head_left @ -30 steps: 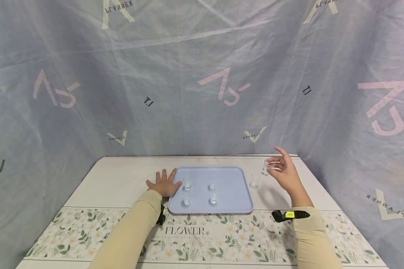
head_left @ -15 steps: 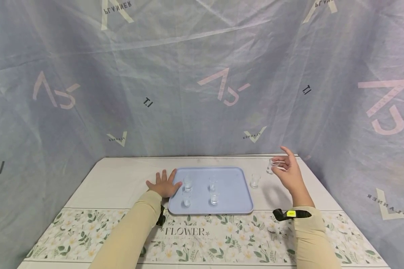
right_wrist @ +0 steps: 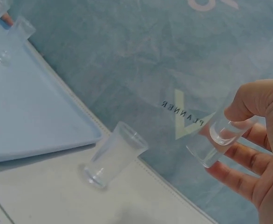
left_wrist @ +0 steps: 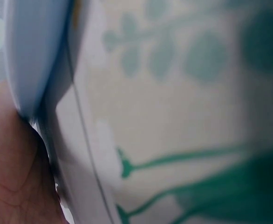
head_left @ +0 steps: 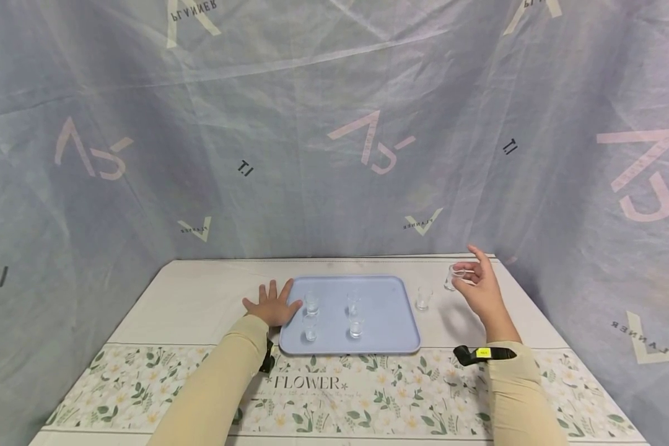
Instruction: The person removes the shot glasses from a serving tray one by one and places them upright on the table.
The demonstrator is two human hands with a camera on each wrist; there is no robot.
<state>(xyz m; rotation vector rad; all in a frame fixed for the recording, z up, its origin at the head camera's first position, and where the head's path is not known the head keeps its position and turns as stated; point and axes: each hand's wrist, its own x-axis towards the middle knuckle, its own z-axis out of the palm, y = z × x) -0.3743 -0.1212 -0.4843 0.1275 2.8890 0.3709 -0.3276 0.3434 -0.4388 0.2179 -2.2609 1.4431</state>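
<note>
My right hand (head_left: 478, 291) pinches a clear shot glass (right_wrist: 213, 144) between thumb and fingers, with the index finger raised in the head view. The glass appears lifted off the table, to the right of the tray. Another shot glass (head_left: 424, 300) stands upright between the tray and this hand. With fingers spread, my left hand (head_left: 273, 305) rests at the left edge of the light blue tray (head_left: 384, 341), its thumb over the rim. On the tray's left and middle stand several shot glasses: front-left (head_left: 310, 330), back-left (head_left: 311, 303), back-middle (head_left: 354, 303), front-middle (head_left: 356, 327).
A white tablecloth (head_left: 201, 297) with a flower-printed band (head_left: 401, 396) covers the table. Grey-blue curtain fabric (head_left: 295, 198) hangs behind it and along both sides. The tray's right half holds no glasses.
My right hand has moved a little to the right with the shot glass, away from the glass standing beside the tray. The left hand has stayed in place.
</note>
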